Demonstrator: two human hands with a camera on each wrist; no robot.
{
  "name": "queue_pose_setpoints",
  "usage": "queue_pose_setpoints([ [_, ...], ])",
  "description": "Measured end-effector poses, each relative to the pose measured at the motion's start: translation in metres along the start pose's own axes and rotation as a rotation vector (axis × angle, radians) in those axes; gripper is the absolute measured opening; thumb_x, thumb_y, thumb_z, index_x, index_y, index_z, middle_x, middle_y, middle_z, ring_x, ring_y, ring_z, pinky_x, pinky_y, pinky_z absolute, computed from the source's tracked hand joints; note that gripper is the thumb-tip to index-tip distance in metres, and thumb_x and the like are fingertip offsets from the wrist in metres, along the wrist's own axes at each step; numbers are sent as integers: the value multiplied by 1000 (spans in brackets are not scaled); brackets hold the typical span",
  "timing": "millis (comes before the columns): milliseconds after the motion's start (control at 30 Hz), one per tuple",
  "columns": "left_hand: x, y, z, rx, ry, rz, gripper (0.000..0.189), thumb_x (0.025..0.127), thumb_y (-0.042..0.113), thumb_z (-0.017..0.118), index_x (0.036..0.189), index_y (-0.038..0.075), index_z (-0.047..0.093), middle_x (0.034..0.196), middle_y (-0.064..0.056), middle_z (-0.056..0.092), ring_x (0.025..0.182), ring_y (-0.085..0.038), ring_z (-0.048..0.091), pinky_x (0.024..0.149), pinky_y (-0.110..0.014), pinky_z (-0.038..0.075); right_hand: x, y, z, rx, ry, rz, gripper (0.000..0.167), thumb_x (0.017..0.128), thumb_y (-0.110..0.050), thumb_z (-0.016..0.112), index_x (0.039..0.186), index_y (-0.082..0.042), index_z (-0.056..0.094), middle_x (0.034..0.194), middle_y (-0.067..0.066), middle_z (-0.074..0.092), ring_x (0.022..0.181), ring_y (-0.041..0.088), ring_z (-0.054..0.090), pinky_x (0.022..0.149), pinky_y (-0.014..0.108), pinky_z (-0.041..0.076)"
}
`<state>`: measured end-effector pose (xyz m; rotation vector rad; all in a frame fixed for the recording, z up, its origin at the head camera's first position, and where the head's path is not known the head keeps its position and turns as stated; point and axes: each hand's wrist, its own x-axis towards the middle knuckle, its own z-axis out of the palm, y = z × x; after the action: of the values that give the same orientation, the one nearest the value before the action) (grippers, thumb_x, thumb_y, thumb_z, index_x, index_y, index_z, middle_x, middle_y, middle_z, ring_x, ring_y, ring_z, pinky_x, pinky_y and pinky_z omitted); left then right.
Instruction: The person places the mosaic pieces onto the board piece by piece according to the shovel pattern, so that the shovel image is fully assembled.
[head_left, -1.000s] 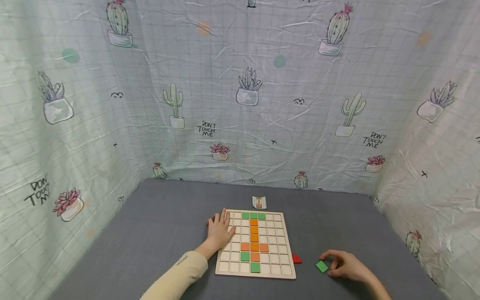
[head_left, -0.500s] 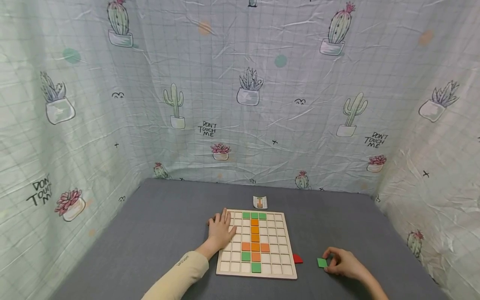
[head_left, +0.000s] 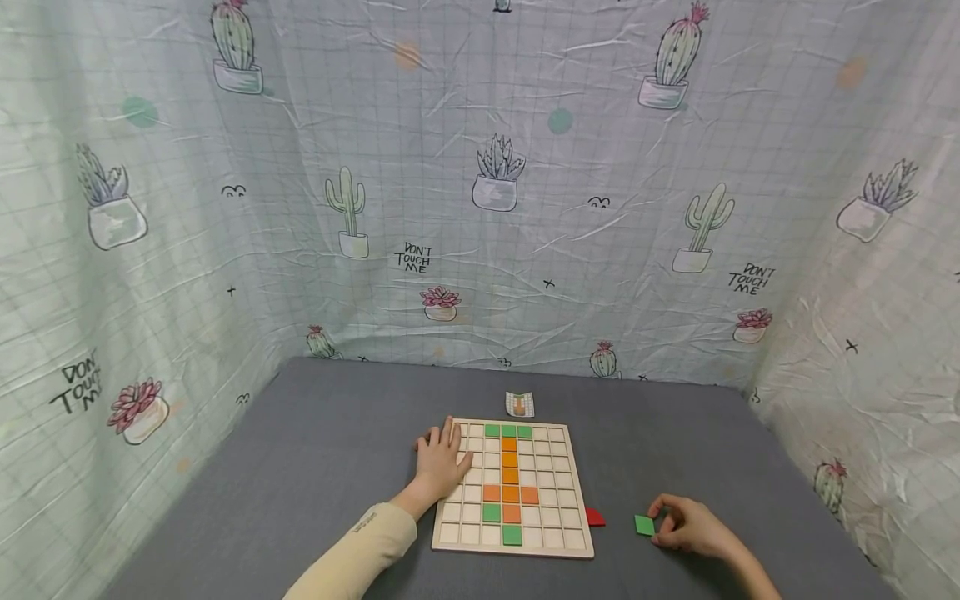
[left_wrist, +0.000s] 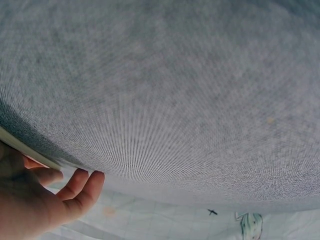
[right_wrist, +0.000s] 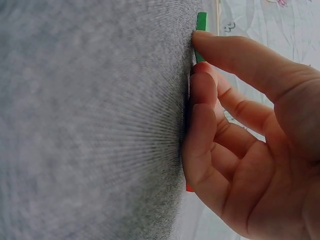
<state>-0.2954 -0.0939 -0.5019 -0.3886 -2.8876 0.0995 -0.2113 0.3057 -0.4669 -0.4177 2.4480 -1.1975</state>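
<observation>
My left hand rests on the left edge of a pale wooden grid board, its fingers spread over the rim. In the left wrist view those fingers lie along the board's edge. Coloured square tiles fill part of the grid: a green row at the top, an orange column down the middle, and more orange and green ones lower. To the right of the board, my right hand pinches a small green tile between thumb and index finger, low at the grey cloth.
A red piece pokes out by the board's right edge. Behind the board lies a small card printed with a coloured grid pattern. Grey cloth covers the table, and a cactus-print curtain encloses it.
The green tile has turned from a diamond angle to nearly square with the board, my right fingers shifting slightly with it. My left hand has stayed in place on the board.
</observation>
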Motion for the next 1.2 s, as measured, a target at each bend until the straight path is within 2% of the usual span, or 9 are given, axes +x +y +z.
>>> queue_pose_setpoints([
  [767,0,0,0,-11,-1,-3,59,92,47,37,135,7,39,141,-12,35,104,-32,41,67,-47,34,0,2,0,-24,2,-9,31,77,-17,68,95,2,52,64,-5,54,49,0,45,44,21,38],
  [1200,0,0,1,8,2,-1,59,91,48,37,135,8,39,141,-11,36,101,-31,42,67,-47,35,3,-3,5,9,9,-24,24,78,-8,62,97,3,51,68,0,58,52,2,48,46,22,41],
])
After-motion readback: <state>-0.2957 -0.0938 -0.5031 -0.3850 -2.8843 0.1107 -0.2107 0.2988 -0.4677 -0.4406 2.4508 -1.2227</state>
